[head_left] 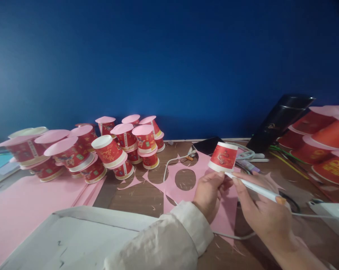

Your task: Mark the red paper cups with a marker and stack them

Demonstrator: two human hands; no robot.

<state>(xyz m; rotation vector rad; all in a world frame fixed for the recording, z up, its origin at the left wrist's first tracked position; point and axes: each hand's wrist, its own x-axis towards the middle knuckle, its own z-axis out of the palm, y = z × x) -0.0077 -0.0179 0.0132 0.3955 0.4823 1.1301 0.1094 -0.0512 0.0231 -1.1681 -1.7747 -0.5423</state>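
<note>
A red paper cup point(223, 156) with a white rim stands upside down, slightly tilted, just beyond my hands. My left hand point(210, 193) is closed, with thumb and fingers pinched at the cup's lower rim. In my right hand point(266, 212) is a slim white pen-like tool point(256, 188) with an orange end. Its tip points left and reaches the cup's rim beside my left fingertips. Beneath my hands lies a pink paper sheet point(176, 170) with round holes cut in it. Whatever lies between my left fingertips is hidden.
Stacked red cups point(121, 144) topped with pink paper discs stand at left; more cups point(329, 138) stand at right. A black cylinder point(280, 120) leans against the blue wall. Pink sheets point(39, 202) and a white folded sheet point(101, 232) lie at front left. A white cable point(234, 236) crosses the table.
</note>
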